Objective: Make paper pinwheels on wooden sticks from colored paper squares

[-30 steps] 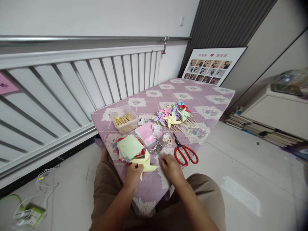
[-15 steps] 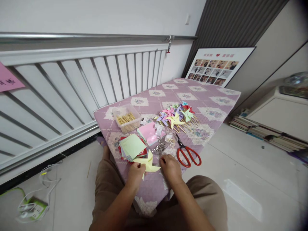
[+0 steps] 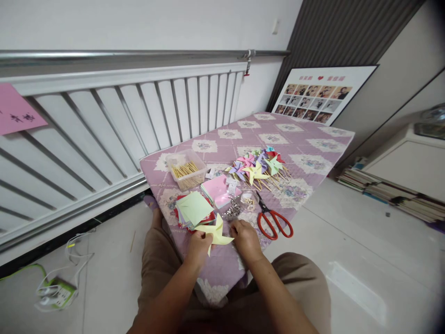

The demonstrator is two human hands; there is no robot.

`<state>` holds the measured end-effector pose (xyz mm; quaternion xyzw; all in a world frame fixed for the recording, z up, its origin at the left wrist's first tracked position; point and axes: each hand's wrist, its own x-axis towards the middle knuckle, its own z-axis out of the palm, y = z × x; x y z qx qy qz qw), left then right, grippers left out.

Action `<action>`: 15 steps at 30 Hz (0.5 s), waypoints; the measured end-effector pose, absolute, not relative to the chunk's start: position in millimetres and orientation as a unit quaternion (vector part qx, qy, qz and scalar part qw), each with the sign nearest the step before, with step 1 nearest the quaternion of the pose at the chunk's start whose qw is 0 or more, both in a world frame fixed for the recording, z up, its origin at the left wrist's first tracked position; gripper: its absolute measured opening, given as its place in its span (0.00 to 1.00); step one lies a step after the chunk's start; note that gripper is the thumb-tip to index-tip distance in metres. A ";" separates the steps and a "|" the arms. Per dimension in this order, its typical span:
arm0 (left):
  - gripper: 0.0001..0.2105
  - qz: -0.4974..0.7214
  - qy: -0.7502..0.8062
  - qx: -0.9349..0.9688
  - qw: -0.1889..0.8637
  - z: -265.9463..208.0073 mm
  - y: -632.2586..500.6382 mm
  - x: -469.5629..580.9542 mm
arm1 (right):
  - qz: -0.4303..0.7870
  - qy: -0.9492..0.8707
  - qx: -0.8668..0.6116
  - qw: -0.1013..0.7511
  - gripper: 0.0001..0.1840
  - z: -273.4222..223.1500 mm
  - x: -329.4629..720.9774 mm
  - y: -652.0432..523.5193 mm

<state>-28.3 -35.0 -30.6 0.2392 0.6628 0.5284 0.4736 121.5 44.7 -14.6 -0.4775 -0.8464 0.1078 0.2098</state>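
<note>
Our left forearm [image 3: 168,290] and right forearm [image 3: 280,290] reach forward, bare and slanting toward each other. Our left hand [image 3: 199,247] pinches, thumb [image 3: 208,238] uppermost; our right hand [image 3: 247,240] sits near it, apart, fingers [image 3: 239,226] curled inward, their tips partly hidden.

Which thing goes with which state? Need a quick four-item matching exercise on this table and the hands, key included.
Things:
1. Scissors
2. Plastic box
3. Left hand
4. Pinwheel pile

States:
A. Pinching a pale yellow paper shape
B. Multicoloured, bunched together
C. Open-topped, with thin sticks inside
D. Red-handled

Pairs: 1-D, 2-C, 3-A, 4-B
</note>
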 end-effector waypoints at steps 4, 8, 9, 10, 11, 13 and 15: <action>0.05 0.525 0.665 0.233 0.476 -26.4 -35.6 -27.6 | 0.128 -0.850 -0.456 0.229 0.10 -16.7 119.5 46.4; 0.04 0.527 0.663 0.224 0.482 -19.0 -34.6 -26.3 | 0.166 -0.840 -0.443 0.266 0.10 -18.1 120.4 50.2; 0.04 0.529 0.662 0.222 0.483 -17.5 -34.4 -26.2 | 0.178 -0.833 -0.443 0.279 0.09 -17.1 121.5 50.9; 0.04 0.531 0.660 0.219 0.484 -16.1 -34.3 -26.1 | 0.190 -0.823 -0.447 0.294 0.09 -15.1 122.9 50.8; 0.04 0.533 0.659 0.217 0.485 -15.0 -34.4 -26.1 | 0.202 -0.812 -0.452 0.310 0.08 -11.9 124.5 49.8; 0.04 0.536 0.656 0.215 0.486 -13.2 -35.3 -26.0 | 0.224 -0.790 -0.459 0.338 0.08 -2.1 127.3 44.2; 0.04 0.540 0.653 0.216 0.485 -11.1 -36.8 -25.3 | 0.243 -0.781 -0.452 0.356 0.08 10.9 128.6 34.1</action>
